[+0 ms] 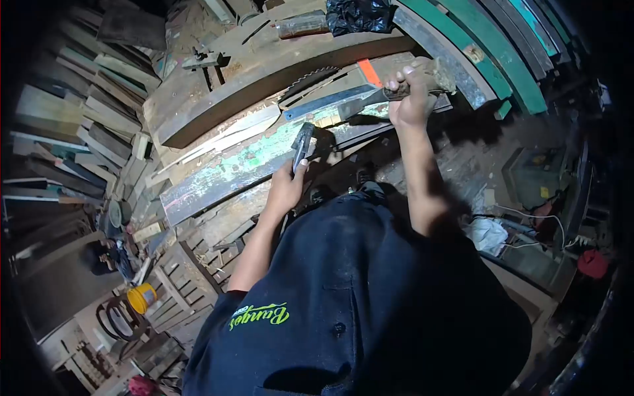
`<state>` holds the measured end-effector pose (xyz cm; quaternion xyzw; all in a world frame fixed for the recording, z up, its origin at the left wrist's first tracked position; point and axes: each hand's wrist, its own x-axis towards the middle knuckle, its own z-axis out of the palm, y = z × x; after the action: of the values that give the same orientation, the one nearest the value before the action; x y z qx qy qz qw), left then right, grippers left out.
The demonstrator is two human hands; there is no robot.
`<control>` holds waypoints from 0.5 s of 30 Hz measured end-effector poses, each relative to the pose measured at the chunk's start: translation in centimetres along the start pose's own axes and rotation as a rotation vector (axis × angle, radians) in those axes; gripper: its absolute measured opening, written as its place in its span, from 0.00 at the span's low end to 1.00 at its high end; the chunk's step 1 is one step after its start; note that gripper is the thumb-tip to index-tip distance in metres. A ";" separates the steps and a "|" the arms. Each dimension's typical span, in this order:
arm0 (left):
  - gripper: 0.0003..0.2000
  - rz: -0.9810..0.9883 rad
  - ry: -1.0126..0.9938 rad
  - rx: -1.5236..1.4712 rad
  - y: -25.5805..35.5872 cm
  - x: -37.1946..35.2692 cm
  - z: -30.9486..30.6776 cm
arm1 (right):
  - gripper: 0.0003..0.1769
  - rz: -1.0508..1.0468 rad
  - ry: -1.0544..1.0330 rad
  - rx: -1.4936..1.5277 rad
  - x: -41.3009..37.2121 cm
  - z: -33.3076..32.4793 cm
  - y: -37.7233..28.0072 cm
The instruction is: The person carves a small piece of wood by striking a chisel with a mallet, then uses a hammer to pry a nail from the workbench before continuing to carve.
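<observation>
My left hand [285,189] is closed around the handle of a hammer [304,137], its dark head raised near the front edge of a worn board [251,160] with flaking green paint. Gripped in my right hand [411,99] is a broad chisel [353,108], its flat blade pointing left above the board. The chisel's thick, frayed wooden butt sticks out on the far side of the fist. Behind the blade lies a long blue strip [327,102] near an orange piece [370,72]. A toothed saw blade [310,80] rests just beyond.
A long curved timber [284,78] spans the bench. A clamp [203,61], a bottle [302,25] and a black plastic bag [358,16] sit behind it. Green beams [492,49] stand at the upper right. Stacked wood offcuts [109,99] and a yellow bucket [140,298] are on the left.
</observation>
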<state>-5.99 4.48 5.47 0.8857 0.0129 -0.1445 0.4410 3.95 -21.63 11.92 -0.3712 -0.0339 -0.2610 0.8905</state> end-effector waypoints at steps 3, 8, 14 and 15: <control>0.21 -0.043 -0.011 -0.009 0.2 0.0 0.1 | 0.10 0.057 0.001 -0.080 -0.6 -0.6 1.2; 0.22 -0.117 -0.015 0.031 0.7 -0.3 0.2 | 0.10 0.134 -0.014 -0.027 -0.3 -1.7 2.0; 0.22 -0.091 0.033 0.001 0.3 -0.4 0.9 | 0.09 0.107 -0.079 -0.064 -0.2 -2.6 2.2; 0.21 -0.103 0.026 -0.020 0.6 -0.5 0.9 | 0.09 0.113 -0.079 -0.064 -0.2 -2.5 2.0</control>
<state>-6.57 3.49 5.55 0.8812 0.0655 -0.1553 0.4418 4.48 -22.07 8.76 -0.4106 -0.0396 -0.1963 0.8896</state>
